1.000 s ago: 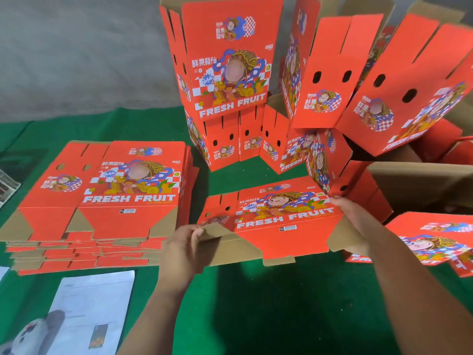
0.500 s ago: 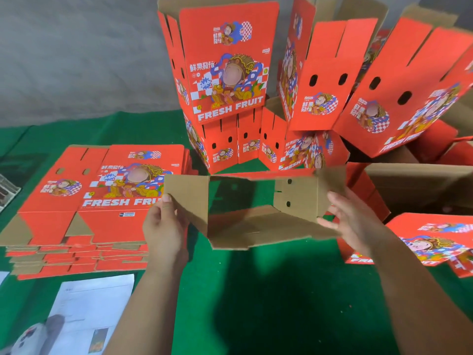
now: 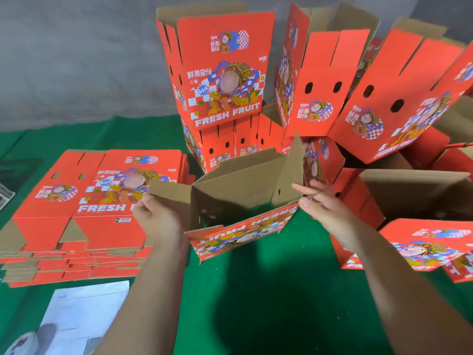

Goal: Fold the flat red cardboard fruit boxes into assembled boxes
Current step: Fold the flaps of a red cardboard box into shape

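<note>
A red fruit box [image 3: 240, 196] is opened into a tube above the green cloth, its brown inside facing me and its printed side turned down toward me. My left hand [image 3: 156, 216] pinches the brown flap at the box's left end. My right hand [image 3: 322, 203] holds the right end at its lower corner, fingers reaching onto the brown side panel. A stack of flat red boxes [image 3: 76, 201] lies to the left.
Assembled and half-open red boxes [image 3: 222, 73] are piled at the back and right. More flat boxes [image 3: 422, 244] lie at the right. A white paper sheet [image 3: 84, 313] lies near the front left on the green cloth [image 3: 256, 303]. A grey wall stands behind.
The box was flat with its printed face up; my hands lifted it, spread it open and rolled it so the print now faces down toward me.
</note>
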A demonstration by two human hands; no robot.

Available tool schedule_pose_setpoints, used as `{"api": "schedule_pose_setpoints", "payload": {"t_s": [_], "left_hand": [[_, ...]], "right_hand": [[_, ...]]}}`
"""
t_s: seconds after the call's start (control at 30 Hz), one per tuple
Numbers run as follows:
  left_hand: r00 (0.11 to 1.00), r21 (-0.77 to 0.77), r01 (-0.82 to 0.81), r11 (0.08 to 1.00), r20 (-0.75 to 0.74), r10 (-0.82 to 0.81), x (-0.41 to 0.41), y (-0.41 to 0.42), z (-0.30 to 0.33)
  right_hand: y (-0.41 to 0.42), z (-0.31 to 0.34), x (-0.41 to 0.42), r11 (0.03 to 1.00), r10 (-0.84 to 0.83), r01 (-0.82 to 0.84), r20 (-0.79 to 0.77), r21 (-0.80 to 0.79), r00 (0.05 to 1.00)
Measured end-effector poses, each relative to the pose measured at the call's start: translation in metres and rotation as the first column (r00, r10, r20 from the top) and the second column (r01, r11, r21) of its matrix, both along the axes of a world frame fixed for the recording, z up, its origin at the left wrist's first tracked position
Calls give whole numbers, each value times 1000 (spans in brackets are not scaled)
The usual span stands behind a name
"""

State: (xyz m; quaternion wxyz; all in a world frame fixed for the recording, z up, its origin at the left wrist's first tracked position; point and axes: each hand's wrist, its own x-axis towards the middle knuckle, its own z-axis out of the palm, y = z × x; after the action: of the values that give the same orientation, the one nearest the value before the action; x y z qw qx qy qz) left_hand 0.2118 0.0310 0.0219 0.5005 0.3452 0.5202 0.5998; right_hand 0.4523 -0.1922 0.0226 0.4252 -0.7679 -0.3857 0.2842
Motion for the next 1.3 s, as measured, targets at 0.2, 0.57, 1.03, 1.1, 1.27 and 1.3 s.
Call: {"api": "schedule_pose_setpoints", "payload": {"t_s": [0.2,0.57,1.03,1.1,1.27,1.3], "left_hand": [[981,206,132,970,-166,-99,-8,5,-13],[926,235,309,922,-294,-235,-16,4,-22],[578,223,617,754,-779,-243,6,-30,-49],[533,212,616,758,-821,-204,4,-33,-49],[521,197,564,802,-838,-161,-1,-35,-53],[555,215,561,799,-814,-171,-2,-34,-52]], "right_hand": [[6,-26,17,988,79,-44,244,-148,967],[22,-56,-8,890,-452,402,294,215,842],[54,-28,-57,992,-126,47,810,121,573],[61,-27,-58,998,-41,56,736,5,676],[78,-33,-50,966,59,148,737,-213,673],[80,-33,-51,959,76,150,726,-242,684]]}}
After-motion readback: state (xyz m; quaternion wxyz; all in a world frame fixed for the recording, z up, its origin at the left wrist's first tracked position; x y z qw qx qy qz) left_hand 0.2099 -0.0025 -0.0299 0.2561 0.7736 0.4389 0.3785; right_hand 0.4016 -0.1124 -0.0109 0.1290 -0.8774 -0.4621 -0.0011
